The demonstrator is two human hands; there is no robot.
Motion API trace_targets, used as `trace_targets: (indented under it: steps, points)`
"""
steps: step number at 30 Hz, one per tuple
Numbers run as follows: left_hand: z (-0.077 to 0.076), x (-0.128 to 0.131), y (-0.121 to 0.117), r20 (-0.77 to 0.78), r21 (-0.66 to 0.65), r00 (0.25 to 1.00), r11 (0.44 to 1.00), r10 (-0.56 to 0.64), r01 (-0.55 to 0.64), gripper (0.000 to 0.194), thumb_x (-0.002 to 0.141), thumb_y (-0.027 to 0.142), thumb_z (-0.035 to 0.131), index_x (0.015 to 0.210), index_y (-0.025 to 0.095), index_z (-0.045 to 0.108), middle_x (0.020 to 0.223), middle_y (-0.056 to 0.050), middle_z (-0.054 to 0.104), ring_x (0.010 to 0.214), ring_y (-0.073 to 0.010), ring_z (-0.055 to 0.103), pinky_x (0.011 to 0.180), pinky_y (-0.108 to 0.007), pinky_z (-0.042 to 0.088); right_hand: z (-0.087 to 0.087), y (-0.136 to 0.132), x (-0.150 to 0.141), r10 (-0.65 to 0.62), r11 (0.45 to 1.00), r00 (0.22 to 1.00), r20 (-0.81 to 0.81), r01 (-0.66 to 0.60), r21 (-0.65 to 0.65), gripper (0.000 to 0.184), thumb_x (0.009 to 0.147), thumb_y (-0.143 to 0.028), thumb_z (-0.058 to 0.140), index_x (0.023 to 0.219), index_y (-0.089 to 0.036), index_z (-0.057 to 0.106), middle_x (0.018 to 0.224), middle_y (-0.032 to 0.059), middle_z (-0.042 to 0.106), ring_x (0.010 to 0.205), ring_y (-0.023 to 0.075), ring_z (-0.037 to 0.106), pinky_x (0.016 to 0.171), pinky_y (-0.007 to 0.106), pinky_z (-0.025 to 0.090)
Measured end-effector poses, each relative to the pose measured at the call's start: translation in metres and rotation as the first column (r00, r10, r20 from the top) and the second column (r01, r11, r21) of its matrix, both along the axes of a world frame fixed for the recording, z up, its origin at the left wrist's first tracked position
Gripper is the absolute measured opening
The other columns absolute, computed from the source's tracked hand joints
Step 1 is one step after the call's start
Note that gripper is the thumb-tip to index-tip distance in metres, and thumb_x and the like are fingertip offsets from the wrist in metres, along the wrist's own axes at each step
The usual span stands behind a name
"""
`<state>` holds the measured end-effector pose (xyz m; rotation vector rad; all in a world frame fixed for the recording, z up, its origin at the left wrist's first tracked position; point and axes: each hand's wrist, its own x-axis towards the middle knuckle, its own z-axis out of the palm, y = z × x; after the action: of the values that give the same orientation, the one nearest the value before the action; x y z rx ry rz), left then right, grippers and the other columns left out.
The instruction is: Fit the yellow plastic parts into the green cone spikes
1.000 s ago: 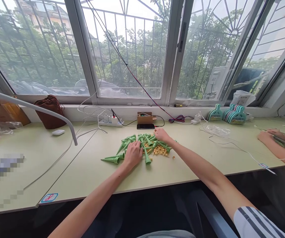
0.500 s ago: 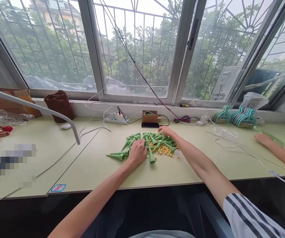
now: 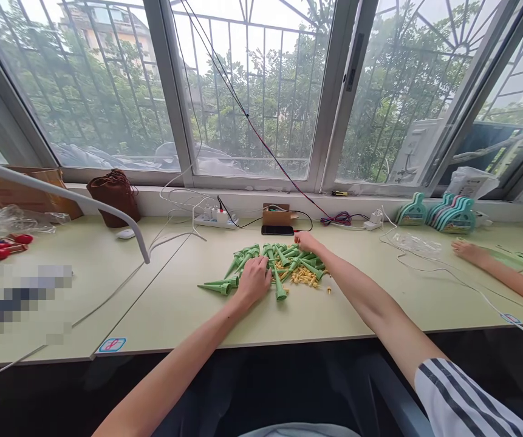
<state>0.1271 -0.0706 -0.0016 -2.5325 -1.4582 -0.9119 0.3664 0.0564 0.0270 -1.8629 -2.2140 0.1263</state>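
"Many green cones (image 3: 280, 286): where are they?"

"Heaped on the pale table (image 3: 174, 315), in front of the person, lying at different angles. Yellow pegs (image 3: 305, 277) are spread among them and along the heap's right side, with one peg (image 3: 329, 291) slightly apart."

"And the left hand (image 3: 256, 279)?"

"It rests over the cones, fingers bent and close together. I can't tell whether they grip one."

"The right hand (image 3: 305, 241)?"

"At the far edge of the heap, fingers drawn in narrow. Whether anything is pinched there, I can't tell."

"What's just past it?"

"A black phone (image 3: 277, 230) lying flat, with a small open cardboard box (image 3: 276, 217) right behind. A white power strip (image 3: 215, 222) is to their left."

"Farther out?"

"A brown pouch (image 3: 113, 200) at the left, turquoise pieces (image 3: 452, 215) standing at the right, and near those a co-worker's hand (image 3: 467, 250) on the table."
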Motion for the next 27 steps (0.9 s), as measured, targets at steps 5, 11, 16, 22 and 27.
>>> trace_targets:
  steps: [5,11,16,22,27]
  points:
    - [0.000,0.000,0.001,-0.005,0.002,1.000,1.000,0.005,-0.005,0.023,0.090,0.022,0.047,0.108,0.016,0.059,0.112,-0.014,0.064,0.112,-0.0280,0.055,0.097,-0.041,0.042,0.002,-0.003,0.004,-0.009,0.994,1.000,-0.022,0.011,0.110,0.014,0.088,-0.012,0.054,0.093,-0.013,0.067,0.101,0.0114,0.067,0.088,0.0175,0.058,0.069,0.023,0.039]
    - [-0.001,0.000,0.001,-0.027,0.035,1.000,0.999,0.010,-0.009,0.021,0.090,0.021,0.047,0.106,0.015,0.059,0.111,-0.013,0.064,0.107,-0.0270,0.057,0.095,-0.040,0.043,0.013,-0.024,-0.013,0.087,0.958,0.994,-0.062,-0.067,0.279,0.013,0.093,-0.018,0.048,0.095,-0.015,0.060,0.097,0.0110,0.062,0.088,0.0189,0.055,0.071,0.026,0.039]
    - [0.000,0.000,0.000,-0.008,0.057,1.000,0.998,-0.004,0.005,0.018,0.090,0.021,0.047,0.103,0.015,0.059,0.106,-0.013,0.065,0.101,-0.0268,0.057,0.092,-0.041,0.044,0.006,-0.065,-0.039,0.319,0.869,0.928,-0.193,-0.205,0.450,0.013,0.093,-0.020,0.044,0.086,-0.018,0.055,0.081,0.0053,0.059,0.071,0.0164,0.051,0.066,0.027,0.039]
    - [-0.002,0.001,0.001,0.015,0.071,1.000,0.997,-0.010,0.008,0.018,0.088,0.020,0.050,0.104,0.016,0.059,0.104,-0.012,0.064,0.098,-0.0260,0.058,0.090,-0.040,0.045,-0.013,-0.125,-0.046,0.512,0.784,0.798,-0.318,-0.284,0.552,0.013,0.095,-0.020,0.042,0.089,-0.019,0.054,0.084,0.0054,0.057,0.075,0.0175,0.054,0.070,0.029,0.044]
    - [-0.004,0.001,0.002,0.042,0.087,0.999,0.996,-0.022,0.018,0.019,0.088,0.019,0.051,0.106,0.017,0.059,0.104,-0.011,0.064,0.100,-0.0258,0.057,0.091,-0.041,0.046,-0.031,-0.153,-0.038,0.529,0.789,0.794,-0.300,-0.328,0.520,0.013,0.096,-0.019,0.043,0.096,-0.020,0.056,0.087,0.0058,0.057,0.075,0.0179,0.055,0.070,0.030,0.046]
